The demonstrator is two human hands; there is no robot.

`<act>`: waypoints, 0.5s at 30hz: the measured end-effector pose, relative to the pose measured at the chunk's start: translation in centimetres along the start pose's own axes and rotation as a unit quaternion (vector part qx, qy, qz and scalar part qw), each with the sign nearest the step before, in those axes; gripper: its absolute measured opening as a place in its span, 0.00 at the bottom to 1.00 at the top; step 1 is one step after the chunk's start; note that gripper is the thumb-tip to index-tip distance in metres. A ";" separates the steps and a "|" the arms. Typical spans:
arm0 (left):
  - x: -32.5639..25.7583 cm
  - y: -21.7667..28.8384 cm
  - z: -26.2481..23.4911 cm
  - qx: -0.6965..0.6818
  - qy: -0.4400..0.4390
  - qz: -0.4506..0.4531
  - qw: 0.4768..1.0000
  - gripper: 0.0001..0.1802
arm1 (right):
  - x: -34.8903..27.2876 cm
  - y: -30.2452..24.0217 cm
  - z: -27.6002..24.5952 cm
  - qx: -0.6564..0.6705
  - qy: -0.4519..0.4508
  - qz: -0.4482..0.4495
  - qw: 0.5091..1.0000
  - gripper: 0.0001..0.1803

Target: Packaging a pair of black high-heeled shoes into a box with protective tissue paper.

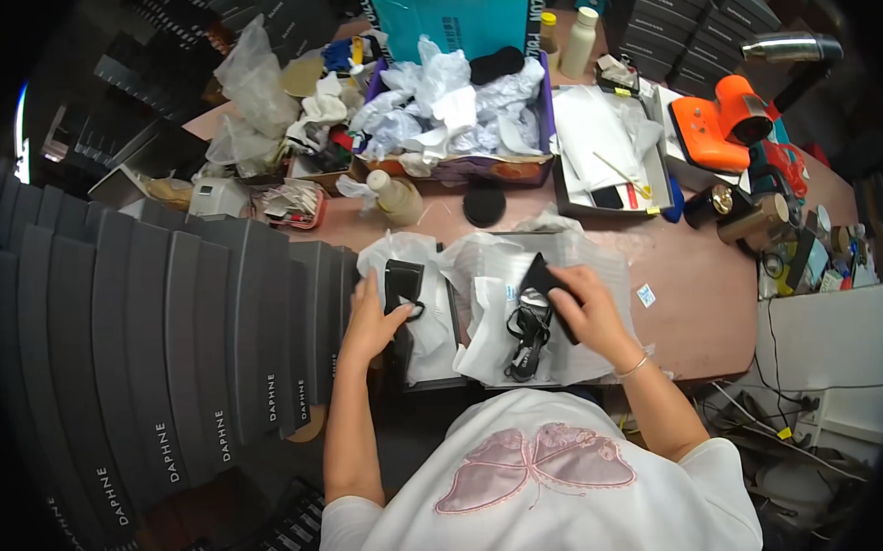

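Black strappy sandal [528, 341] lying on white wrapping paper [488, 323] in the right-hand part of the packing area, toe end toward the lower edge of the view. The right hand [593, 308], bracelet [635, 364] at its wrist, is closed on a soft dark piece [538, 273] at the sandal's upper end; the exact nature of this piece cannot be told. To the left, a second black shoe [403, 281] rests on white paper within a dark box [454, 319]. The left hand [372, 323] touches this shoe, its thumb across the near part and its fingers along the left side, half curled; whether it grips firmly cannot be told.

Around these, the pinkish table [699, 313] carries a small white label [645, 295] to the right, and a black round disc [484, 207] and a cream bottle [399, 201] beyond the papers. Farther back stand a purple-edged box [549, 108] filled with crumpled clear wrapping [443, 74], a teal bag [455, 19] behind it, and, to the right, an open tray [606, 209] of white sheets beside an orange device [716, 133]. A long row of dark grey boxes [183, 336] flanks the left.
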State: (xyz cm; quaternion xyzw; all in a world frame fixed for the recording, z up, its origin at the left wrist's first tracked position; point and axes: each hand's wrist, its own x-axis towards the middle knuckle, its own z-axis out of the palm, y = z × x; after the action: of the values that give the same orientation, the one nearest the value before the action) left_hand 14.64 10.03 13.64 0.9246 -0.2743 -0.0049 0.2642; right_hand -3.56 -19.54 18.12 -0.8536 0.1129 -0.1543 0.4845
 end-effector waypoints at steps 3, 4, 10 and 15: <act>0.0 8.7 0.4 -0.146 -0.115 0.024 0.982 0.33 | -2.3 2.9 -4.2 -0.018 0.016 0.091 0.996 0.18; -1.5 11.3 2.6 -0.218 -0.253 0.027 0.942 0.33 | -3.2 3.8 -4.5 -0.017 0.013 0.101 0.995 0.18; -6.9 14.8 16.1 0.041 -0.377 0.045 0.924 0.51 | -6.6 4.5 -0.8 -0.008 -0.022 0.118 0.993 0.21; -7.0 12.0 17.1 -0.345 -0.279 -0.136 0.886 0.50 | -10.2 8.6 2.3 0.069 -0.056 0.188 0.978 0.22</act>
State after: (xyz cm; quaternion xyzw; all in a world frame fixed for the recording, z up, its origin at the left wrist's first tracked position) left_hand -0.01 -3.22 3.83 0.7640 -0.1890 -0.3926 0.4758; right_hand -12.56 -18.55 7.98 -0.7890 0.2331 -0.0202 0.5681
